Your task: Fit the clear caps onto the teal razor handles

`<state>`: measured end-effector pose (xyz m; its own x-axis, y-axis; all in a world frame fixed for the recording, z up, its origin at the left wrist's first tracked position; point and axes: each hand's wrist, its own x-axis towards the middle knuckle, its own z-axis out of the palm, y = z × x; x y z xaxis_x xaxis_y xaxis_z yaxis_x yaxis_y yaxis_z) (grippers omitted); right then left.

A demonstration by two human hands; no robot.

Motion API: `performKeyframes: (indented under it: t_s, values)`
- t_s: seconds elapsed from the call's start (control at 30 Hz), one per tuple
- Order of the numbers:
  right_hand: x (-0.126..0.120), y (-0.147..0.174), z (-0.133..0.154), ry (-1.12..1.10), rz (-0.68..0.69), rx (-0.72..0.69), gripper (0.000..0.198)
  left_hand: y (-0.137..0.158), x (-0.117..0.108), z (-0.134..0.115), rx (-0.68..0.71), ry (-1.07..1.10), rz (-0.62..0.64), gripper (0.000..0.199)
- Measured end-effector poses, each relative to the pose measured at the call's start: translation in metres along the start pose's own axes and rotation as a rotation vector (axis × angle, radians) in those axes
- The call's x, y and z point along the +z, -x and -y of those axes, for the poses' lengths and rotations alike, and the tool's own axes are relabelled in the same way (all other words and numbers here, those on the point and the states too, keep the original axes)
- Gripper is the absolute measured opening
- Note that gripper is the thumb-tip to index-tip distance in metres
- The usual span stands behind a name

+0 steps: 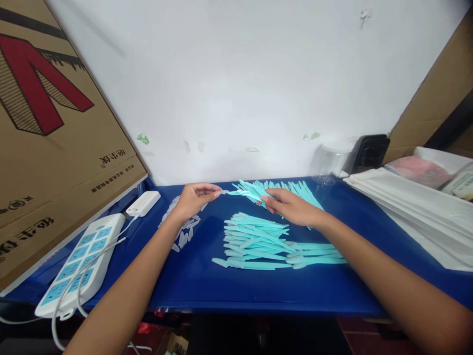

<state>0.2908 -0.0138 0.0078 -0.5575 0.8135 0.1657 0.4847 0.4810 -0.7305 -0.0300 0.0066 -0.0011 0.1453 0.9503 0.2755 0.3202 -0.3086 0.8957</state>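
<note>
My left hand (195, 198) pinches a small translucent blade cap (223, 192) between thumb and fingertips. The cap meets the tip of a turquoise eyebrow razor (236, 193); how far it sits over the blade is too small to tell. Closed around a bundle of turquoise eyebrow razors (253, 190) is my right hand (288, 204), the tips pointing left. Below the hands lies a pile of eyebrow razors (254, 236) with pale tips. More razors (305, 192) lie behind my right hand, against the wall. Loose translucent caps (184, 236) are scattered beneath my left wrist, partly hidden by it.
On the blue table (192, 291), a white power strip (111, 231) with cables and a white adapter (144, 203) lie at left, beside a large cardboard box (74, 148). A clear jar (327, 165), black holder (371, 153) and stacked white bags (414, 212) stand right.
</note>
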Motion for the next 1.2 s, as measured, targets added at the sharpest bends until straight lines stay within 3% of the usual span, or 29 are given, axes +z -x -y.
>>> performKeyframes:
  t_s: [0.3,0.53,0.73,0.9,1.0,1.1,1.2]
  values:
    - [0.000,0.000,0.002,-0.017,0.013,-0.018,0.046,0.002,0.004,-0.003,0.020,0.001,0.038,0.041]
    - [0.008,0.001,0.000,-0.143,0.080,-0.001,0.046,0.005,0.012,-0.006,-0.053,0.106,0.035,0.042]
    - [0.012,0.001,0.000,-0.123,0.087,-0.015,0.049,0.009,0.019,-0.006,-0.082,0.164,0.065,0.038]
    - [0.011,0.001,0.002,-0.113,0.075,0.012,0.048,0.007,0.012,-0.010,-0.040,0.121,0.119,0.044]
    - [0.008,0.001,0.002,-0.096,0.024,0.012,0.045,0.002,-0.005,-0.010,0.060,-0.085,0.084,0.050]
    - [0.005,0.001,0.002,-0.037,-0.010,0.008,0.045,-0.002,-0.025,-0.001,0.123,-0.584,-0.048,0.040]
    - [0.003,0.000,0.003,0.003,-0.021,0.002,0.044,-0.006,-0.037,0.014,0.086,-0.873,0.008,0.035]
